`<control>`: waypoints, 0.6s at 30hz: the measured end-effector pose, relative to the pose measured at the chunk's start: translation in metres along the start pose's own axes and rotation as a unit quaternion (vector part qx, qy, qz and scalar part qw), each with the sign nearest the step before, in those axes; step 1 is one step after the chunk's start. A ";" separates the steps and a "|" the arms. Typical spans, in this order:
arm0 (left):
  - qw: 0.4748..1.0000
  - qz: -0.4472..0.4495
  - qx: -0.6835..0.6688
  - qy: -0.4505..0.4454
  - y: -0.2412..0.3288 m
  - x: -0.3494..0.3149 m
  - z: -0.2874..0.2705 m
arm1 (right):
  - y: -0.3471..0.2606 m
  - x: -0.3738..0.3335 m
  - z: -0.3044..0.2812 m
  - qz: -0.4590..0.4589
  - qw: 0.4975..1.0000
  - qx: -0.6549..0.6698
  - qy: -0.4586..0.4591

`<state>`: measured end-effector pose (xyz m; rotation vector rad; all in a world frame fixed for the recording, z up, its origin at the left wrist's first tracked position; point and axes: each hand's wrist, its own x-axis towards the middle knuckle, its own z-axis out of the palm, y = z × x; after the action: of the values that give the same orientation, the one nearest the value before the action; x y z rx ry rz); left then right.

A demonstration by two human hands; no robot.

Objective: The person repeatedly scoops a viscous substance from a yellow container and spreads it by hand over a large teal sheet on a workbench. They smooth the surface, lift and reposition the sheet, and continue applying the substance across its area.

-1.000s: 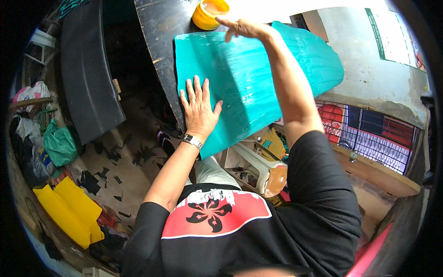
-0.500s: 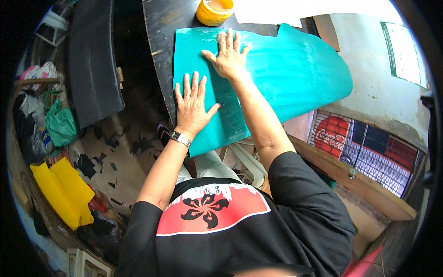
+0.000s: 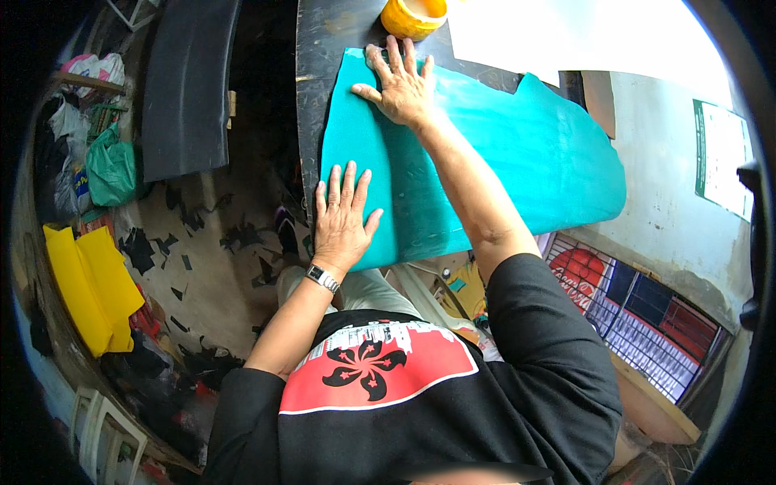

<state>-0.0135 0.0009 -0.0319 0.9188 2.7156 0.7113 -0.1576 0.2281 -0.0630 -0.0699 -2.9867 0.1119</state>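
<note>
A large teal sheet (image 3: 501, 162), leather-like with pale streaks on its right part, lies over a dark tabletop. My left hand (image 3: 341, 222) rests flat near the sheet's left edge, close to its near corner, fingers stretched out. Toward the far left corner, my right hand (image 3: 402, 85) presses on the sheet with its fingers spread, the tips at the far edge. Neither hand grips anything. Just beyond the right fingertips stands a round yellow tub (image 3: 414, 18) with pale contents.
A white sheet (image 3: 517, 36) covers the table's far right. To the left is a long black panel (image 3: 190, 89). Dark scraps (image 3: 186, 210) litter the floor beside a yellow folded sheet (image 3: 93, 287) and a green bag (image 3: 111, 168). A pale wall (image 3: 655, 145) bounds the right.
My left hand has slid nearer along the sheet's left edge. My right hand has shifted left and outward to the far edge. The whole view has turned slightly.
</note>
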 end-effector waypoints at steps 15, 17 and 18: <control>0.999 0.014 0.010 -0.034 -0.013 -0.024 -0.010 | 0.033 0.030 0.003 -0.326 0.945 0.010 -0.032; 1.000 0.008 0.017 -0.018 -0.014 -0.028 -0.007 | 0.030 0.021 -0.002 -0.341 0.939 0.018 -0.035; 1.000 0.004 0.024 -0.015 -0.013 -0.030 -0.006 | 0.028 0.017 -0.003 -0.348 0.936 0.015 -0.041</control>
<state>0.0011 -0.0286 -0.0329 0.9440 2.7148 0.6302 -0.1729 0.2571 -0.0593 1.0017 -2.8852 0.0760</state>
